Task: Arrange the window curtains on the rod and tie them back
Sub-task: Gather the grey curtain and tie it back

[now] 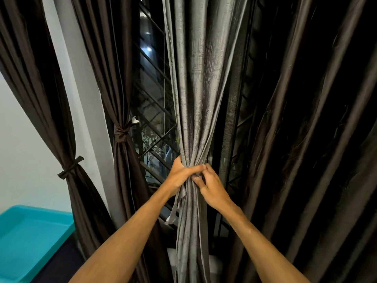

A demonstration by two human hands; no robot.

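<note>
A grey curtain hangs in the middle of the view, gathered into a narrow bunch at waist height. My left hand grips round that bunch from the left. My right hand is at the same spot from the right, its fingers curled on the folds or a tie there; which one I cannot tell. A grey fabric strip dangles below my left hand. The rod is out of view.
Two dark brown curtains at the left are each tied back with a band. A loose dark curtain fills the right. Behind is a window grille. A turquoise tray sits at the lower left.
</note>
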